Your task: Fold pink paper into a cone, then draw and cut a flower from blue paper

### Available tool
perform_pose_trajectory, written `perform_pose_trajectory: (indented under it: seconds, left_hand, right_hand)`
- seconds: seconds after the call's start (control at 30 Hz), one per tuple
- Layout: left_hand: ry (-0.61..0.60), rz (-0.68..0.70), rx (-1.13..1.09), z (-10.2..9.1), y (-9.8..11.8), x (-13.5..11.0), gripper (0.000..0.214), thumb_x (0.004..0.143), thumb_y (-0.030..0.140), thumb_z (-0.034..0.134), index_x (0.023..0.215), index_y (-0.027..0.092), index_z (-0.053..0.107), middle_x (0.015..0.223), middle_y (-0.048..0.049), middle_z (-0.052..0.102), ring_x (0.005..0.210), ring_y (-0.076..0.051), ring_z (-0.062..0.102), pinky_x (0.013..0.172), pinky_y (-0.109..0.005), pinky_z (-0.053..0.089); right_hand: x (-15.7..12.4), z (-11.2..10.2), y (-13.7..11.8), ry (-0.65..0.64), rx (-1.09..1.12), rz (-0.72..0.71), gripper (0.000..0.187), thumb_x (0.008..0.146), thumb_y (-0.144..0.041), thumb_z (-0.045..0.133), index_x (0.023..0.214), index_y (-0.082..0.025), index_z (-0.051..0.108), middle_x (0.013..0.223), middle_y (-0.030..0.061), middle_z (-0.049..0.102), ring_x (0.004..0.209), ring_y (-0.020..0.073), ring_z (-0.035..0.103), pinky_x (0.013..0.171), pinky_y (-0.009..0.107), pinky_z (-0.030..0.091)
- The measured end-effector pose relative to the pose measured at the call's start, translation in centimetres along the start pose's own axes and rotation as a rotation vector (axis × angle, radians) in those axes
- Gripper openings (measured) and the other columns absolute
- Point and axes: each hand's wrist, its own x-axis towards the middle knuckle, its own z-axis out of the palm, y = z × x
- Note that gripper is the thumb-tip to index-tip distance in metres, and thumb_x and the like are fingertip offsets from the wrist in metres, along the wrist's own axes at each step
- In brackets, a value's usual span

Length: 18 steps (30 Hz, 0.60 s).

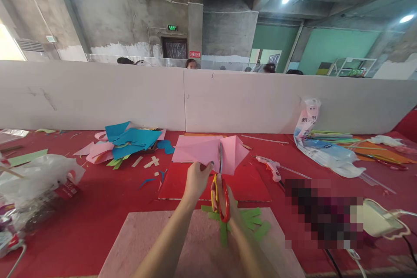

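A red card (250, 186) lies flat on the red table (97, 200), and everything here is placed from it. The pink paper (198, 150) is held up over the card's far edge, tilted toward the camera, with a slit running up from its lower edge. The left hand (195, 180) is over the card's middle; its thumb and fingers are pinched shut on the paper's lower edge, just left of the slit. The right hand (232, 203) is at the card's near edge, fingers curled through the red and yellow handles of the scissors (220, 173). The blades point away from the person, up into the slit, and stand nearly together. Just nearer than the card lies a pale pink board (146, 243) with green scraps (252, 221) on it, under the right wrist. Right of the card, close to its far corner, lies a white glue gun (272, 167). Farther right is a plastic packet (322, 147) with coloured sheets sticking out of it. Left of the card's far corner is a loose heap of blue paper (133, 139) mixed with pink and green offcuts. Well to the left sits a crumpled clear bag (39, 178). Beyond the card a white partition (97, 95) runs the width of the table.
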Motion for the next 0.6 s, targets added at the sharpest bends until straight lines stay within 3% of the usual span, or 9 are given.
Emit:
perform_pose_trajectory:
  seconds: [0.13,0.3,0.6]
  left_hand:
    - [-0.048,0.028,0.061,0.1,0.0,-0.7,0.024,0.074,0.035,0.053,0.065,0.014,0.059,0.061,-0.0063,0.065,0.061,-0.019,0.061,0.053,-0.024,0.041]
    - [-0.06,0.02,0.084,0.1,0.1,-1.4,0.025,0.076,0.035,0.049,0.066,0.014,0.057,0.063,-0.0053,0.064,0.062,-0.018,0.059,0.053,-0.023,0.038]
    - [-0.064,0.03,0.054,0.3,-0.1,-1.5,0.023,0.076,0.034,0.048,0.067,0.014,0.056,0.064,-0.0034,0.063,0.062,-0.017,0.058,0.054,-0.022,0.037]
  right_hand:
    - [0.9,-1.1,-0.4,-0.014,0.004,0.097,0.034,0.087,-0.042,0.045,0.08,-0.011,0.057,0.063,-0.0019,0.056,0.047,0.0061,0.051,0.045,0.019,0.043]
    - [1.8,-1.5,-0.6,-0.037,0.012,0.168,0.051,0.081,-0.052,0.039,0.055,-0.011,0.053,0.041,-0.0021,0.048,0.035,0.0073,0.045,0.039,0.017,0.033]
    - [1.8,-1.5,0.2,-0.09,0.016,0.136,0.049,0.074,-0.057,0.047,0.049,-0.015,0.049,0.034,-0.0008,0.044,0.03,0.0099,0.043,0.036,0.021,0.033]
